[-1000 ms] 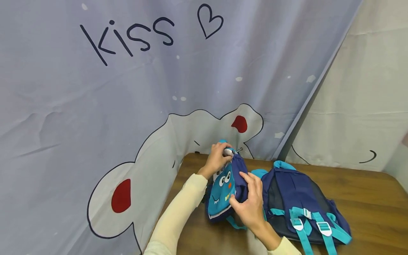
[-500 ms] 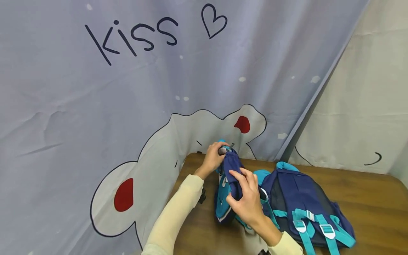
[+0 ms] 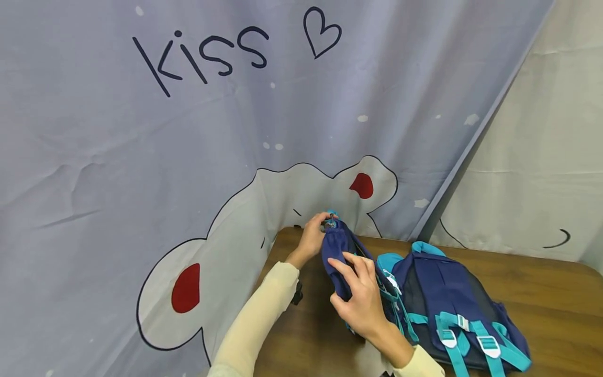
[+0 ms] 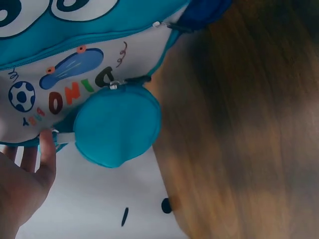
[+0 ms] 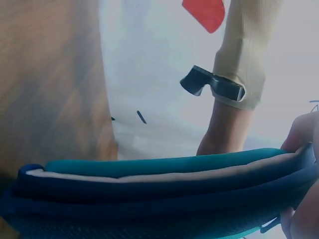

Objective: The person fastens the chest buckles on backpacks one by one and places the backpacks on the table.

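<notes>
A small navy and teal backpack [image 3: 335, 246] stands on the table with its narrow side toward the head view. At its top edge my left hand [image 3: 311, 238] grips it by the zipper end. My right hand [image 3: 361, 298] holds its side with bent fingers and thumb. The left wrist view shows its printed front [image 4: 75, 74] with DINO lettering, plus a round teal pouch [image 4: 118, 124] hanging from the top. In the right wrist view the layered teal, white and navy edge [image 5: 164, 184] runs across, with right-hand fingers [image 5: 304, 132] at its end. The gripped spot is partly hidden.
A second navy backpack [image 3: 438, 298] with teal straps lies to the right on the wooden table [image 3: 556, 303]. Behind stand a printed curtain [image 3: 165, 146] and a pale one [image 3: 532, 173]. A dark band [image 5: 214, 84] sits on my left wrist.
The small backpack has turned, so its cartoon face has swung out of the head view and its navy side faces it. Both hands have stayed on it. The head view has shifted slightly left.
</notes>
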Tool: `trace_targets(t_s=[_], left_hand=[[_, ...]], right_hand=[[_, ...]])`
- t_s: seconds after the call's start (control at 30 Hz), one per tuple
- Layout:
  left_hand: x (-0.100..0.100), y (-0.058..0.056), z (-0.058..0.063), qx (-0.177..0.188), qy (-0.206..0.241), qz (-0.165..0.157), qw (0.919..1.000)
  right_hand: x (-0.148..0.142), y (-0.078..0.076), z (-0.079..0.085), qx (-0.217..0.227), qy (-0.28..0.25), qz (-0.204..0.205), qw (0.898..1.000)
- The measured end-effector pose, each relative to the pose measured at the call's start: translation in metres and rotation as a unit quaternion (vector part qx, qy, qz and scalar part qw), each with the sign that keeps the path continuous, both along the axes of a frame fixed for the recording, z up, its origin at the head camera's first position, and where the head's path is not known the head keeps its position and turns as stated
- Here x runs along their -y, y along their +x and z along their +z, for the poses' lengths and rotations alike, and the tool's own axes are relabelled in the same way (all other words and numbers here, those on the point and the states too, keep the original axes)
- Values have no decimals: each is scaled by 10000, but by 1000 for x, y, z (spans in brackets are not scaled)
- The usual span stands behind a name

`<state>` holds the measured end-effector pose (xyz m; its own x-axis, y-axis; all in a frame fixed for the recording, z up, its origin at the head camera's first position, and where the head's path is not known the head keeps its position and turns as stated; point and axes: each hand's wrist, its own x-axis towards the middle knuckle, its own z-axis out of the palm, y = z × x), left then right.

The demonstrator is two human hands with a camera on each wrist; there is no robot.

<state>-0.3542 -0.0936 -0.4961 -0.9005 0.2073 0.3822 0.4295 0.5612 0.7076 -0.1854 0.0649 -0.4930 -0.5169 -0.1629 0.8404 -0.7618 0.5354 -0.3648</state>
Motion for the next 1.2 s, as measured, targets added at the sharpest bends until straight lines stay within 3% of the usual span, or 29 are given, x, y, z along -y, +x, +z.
trace_targets(t_s=[0.13, 0.33, 0.5, 0.6, 0.67, 0.8, 0.93, 1.1, 1.2], left_hand=[[4, 2, -4, 41, 47, -159, 9999], [11, 4, -4, 124, 7, -241, 9996], [21, 4, -1, 187, -360, -407, 9983], [29, 0, 2, 278, -690, -529, 9958], [34, -2, 6, 542, -833, -685, 9927], [44, -4, 20, 1488, -814, -1144, 9788], [51, -7, 39, 2573, -254, -1351, 9565], [59, -9, 57, 3442, 703, -1069, 9301], [66, -8, 63, 3674, 955, -802, 9216]], right_hand=[[2, -2, -6, -261, 221, -133, 9993], [1, -3, -20, -499, 761, -796, 9927], [-2, -2, -37, 170, 963, -1227, 9876], [-6, -2, -52, 811, 1163, -1416, 9797], [-8, 0, -61, 1292, 1275, -1364, 9739], [-13, 1, -76, 1840, 1346, -1051, 9680], [-12, 0, -80, 1828, 1493, -885, 9677], [-7, 1, -80, 1809, 1896, -934, 9605], [-3, 3, -82, 1663, 2106, -934, 9588]])
